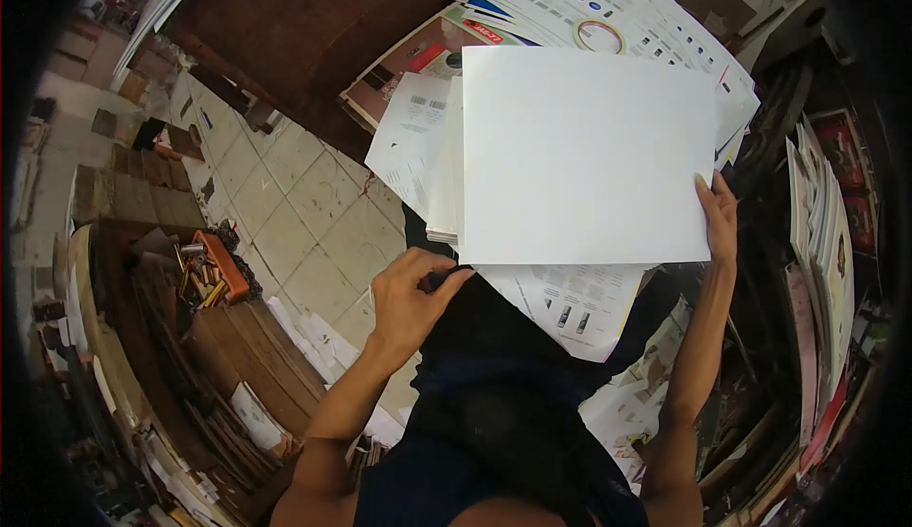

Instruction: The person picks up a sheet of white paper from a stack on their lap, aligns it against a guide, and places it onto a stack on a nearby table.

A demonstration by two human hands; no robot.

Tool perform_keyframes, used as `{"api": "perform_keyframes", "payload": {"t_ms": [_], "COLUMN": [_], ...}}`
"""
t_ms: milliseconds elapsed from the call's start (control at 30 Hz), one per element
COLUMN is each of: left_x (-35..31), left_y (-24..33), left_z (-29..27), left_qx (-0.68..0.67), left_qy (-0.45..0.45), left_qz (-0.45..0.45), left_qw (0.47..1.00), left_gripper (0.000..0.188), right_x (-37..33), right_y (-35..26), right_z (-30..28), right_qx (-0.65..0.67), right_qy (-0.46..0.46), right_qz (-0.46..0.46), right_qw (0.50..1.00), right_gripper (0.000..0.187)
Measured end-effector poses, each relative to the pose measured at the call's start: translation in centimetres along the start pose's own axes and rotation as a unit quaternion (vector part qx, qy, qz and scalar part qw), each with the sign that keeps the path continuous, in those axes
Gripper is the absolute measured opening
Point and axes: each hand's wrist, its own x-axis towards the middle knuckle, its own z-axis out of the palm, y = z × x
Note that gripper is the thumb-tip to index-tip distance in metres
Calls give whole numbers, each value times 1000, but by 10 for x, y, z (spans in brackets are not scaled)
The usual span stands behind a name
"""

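Person's dk navy top [399,484] is sleeveless or short-sleeved, can't tell which, arms [337,408] bare, w/ plain blk trousers [480,327] below, fabric details v. hard to see.

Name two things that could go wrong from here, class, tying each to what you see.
The right hand pinches the white sheet at its right edge, where it could crease. The tape roll lies on printed sheets, close to the white sheet's far edge, and might get knocked.
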Motion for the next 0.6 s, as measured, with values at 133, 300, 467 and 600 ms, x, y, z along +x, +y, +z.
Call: {"api": "perform_keyframes", "payload": {"t_ms": [133, 300, 467, 600], "left_x": [7, 8, 8, 6], "left_y": [4, 5, 2, 3], "left_z": [-2, -4, -3, -4], "left_qx": [25, 25, 29, 33], "left_qy": [-10, -19, -30, -31], "left_qz": [17, 25, 23, 20], "left_qw": [999, 999, 999, 999], "left_gripper": [18, 15, 13, 12], "right_x": [8, 13, 14, 15], "right_y": [4, 6, 4, 1], "right_z": [2, 3, 9, 14], "right_qx": [-5, -30, -26, -32], "right_qy": [-20, -35, -37, -44], "right_qz": [20, 27, 27, 36], "right_qw": [1000, 999, 999, 998], "right_gripper": [31, 29, 29, 29]}}
